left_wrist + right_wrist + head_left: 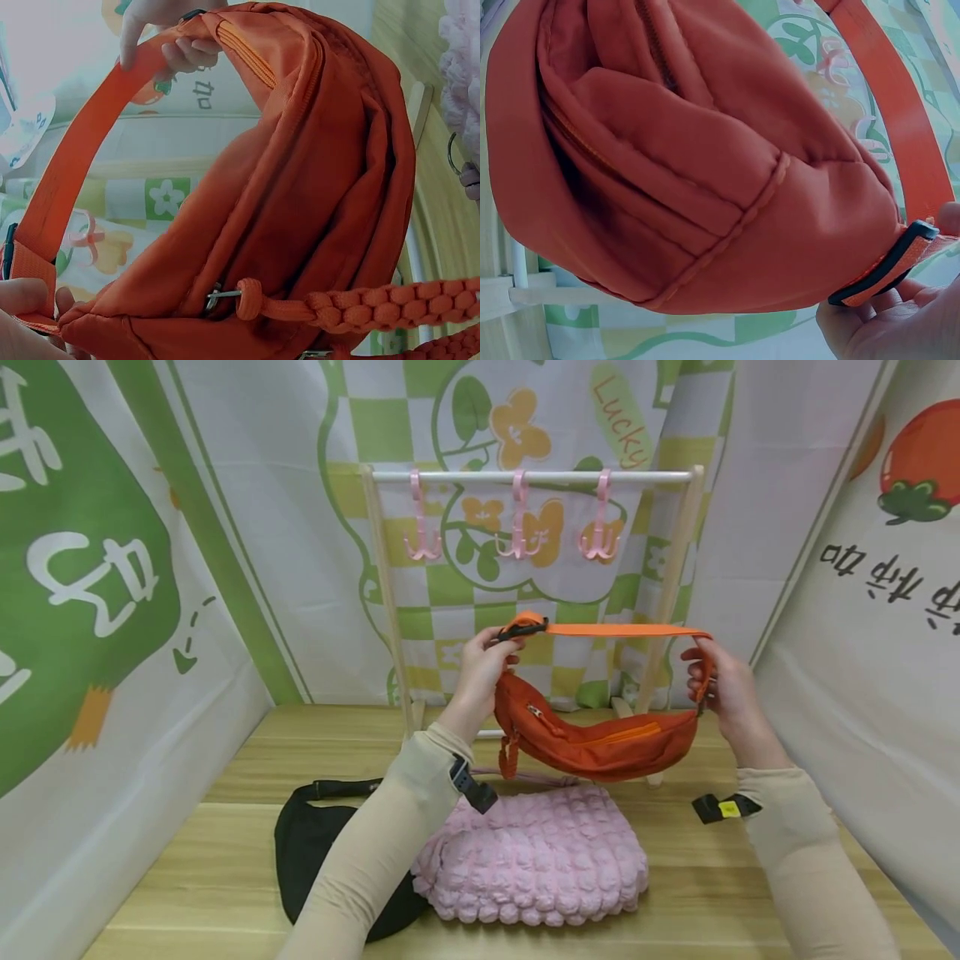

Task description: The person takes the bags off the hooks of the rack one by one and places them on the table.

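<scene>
An orange-red crossbody bag (600, 750) hangs in the air between both hands, its orange strap (622, 630) stretched level above it. My left hand (480, 672) grips the strap by a black buckle (522, 628) at the bag's left end. At the other end, my right hand (723, 689) holds the strap with curled fingers, close to a black slider (885, 262) in the right wrist view. Braided zip pulls (360, 307) dangle from the bag's left end. Below it, a pink puffy bag (540, 860) lies on the table, and a black bag (303, 843) is partly hidden by the left forearm.
Behind the orange bag stands a wooden rack (678, 552) with a pale top rail (465, 477). Three pink hooks hang on it: a left hook (420, 518), a middle hook (518, 518) and a right hook (601, 518). Patterned cloth walls enclose the wooden table (232, 827).
</scene>
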Demonstrator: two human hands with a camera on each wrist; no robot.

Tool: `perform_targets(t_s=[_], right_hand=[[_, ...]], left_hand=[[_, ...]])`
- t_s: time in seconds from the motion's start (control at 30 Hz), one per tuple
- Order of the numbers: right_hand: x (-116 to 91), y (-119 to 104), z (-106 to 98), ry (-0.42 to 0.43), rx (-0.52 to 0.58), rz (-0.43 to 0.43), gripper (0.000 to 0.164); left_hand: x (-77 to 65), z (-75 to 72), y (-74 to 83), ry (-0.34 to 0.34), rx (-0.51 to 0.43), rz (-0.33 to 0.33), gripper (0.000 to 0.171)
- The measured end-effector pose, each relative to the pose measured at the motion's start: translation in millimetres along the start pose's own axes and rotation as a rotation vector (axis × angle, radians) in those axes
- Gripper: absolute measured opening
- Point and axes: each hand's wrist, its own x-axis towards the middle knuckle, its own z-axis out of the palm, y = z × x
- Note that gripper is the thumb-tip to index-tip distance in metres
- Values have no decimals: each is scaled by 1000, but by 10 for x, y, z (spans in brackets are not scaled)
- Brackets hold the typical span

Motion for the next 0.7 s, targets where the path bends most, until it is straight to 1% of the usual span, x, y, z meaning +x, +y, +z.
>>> perform_targets(t_s=[0.1, 0.3, 0.4, 0.57, 0.7], right_hand=[[-5, 2, -24, 13, 9, 2, 33], [-37, 0, -77, 35, 16, 3, 33], [-50, -2, -106, 39, 15, -1, 32], [-58, 0, -184, 41, 25, -4, 25], [-70, -6, -264, 30, 22, -6, 19]], left_hand=[[-11, -3, 2, -15, 4, -4, 20], [-43, -18, 4, -17, 66, -18, 19], [-59, -18, 4, -22, 75, -22, 19], [-67, -16, -8, -36, 70, -22, 19], [-75, -32, -23, -52, 98, -27, 22]])
